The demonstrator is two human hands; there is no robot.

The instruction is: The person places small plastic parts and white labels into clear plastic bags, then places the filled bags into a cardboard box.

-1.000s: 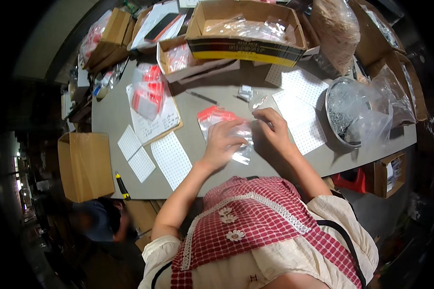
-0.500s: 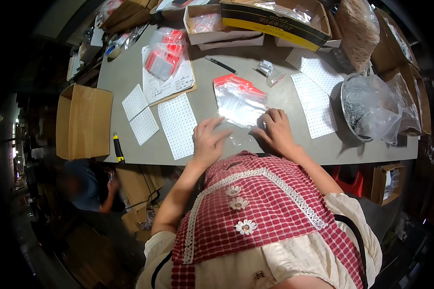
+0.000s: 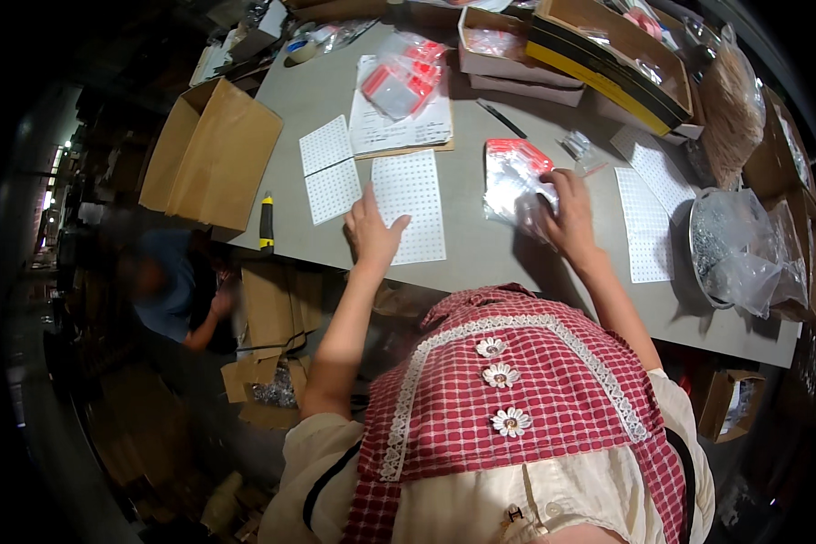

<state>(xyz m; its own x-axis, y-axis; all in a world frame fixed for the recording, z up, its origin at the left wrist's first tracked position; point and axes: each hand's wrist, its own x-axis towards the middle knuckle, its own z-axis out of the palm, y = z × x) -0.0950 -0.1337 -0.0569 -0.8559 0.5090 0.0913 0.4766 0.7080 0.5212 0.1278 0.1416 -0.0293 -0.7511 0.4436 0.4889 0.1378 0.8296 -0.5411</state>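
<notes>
My left hand (image 3: 374,234) is open, thumb and fingers apart, at the left edge of a white sheet of small printed labels (image 3: 417,204). Two smaller label sheets (image 3: 331,172) lie just left of it. At the right side of a pile of clear zip bags with red tops (image 3: 514,177), my right hand (image 3: 569,218) has its fingers bent and closed on a clear plastic bag (image 3: 532,216). That bag is partly hidden by the fingers.
More red-topped bags (image 3: 403,77) lie on a written paper (image 3: 390,131). A black pen (image 3: 501,119), a yellow-black cutter knife (image 3: 267,220), cardboard box (image 3: 231,159), more label sheets (image 3: 646,231) and a metal bowl of small parts (image 3: 712,249) surround them. A person in blue (image 3: 168,281) is lower left.
My left hand has left the bag pile and moved left to the label sheet. My right hand stays by the pile. The whole view has shifted and turned.
</notes>
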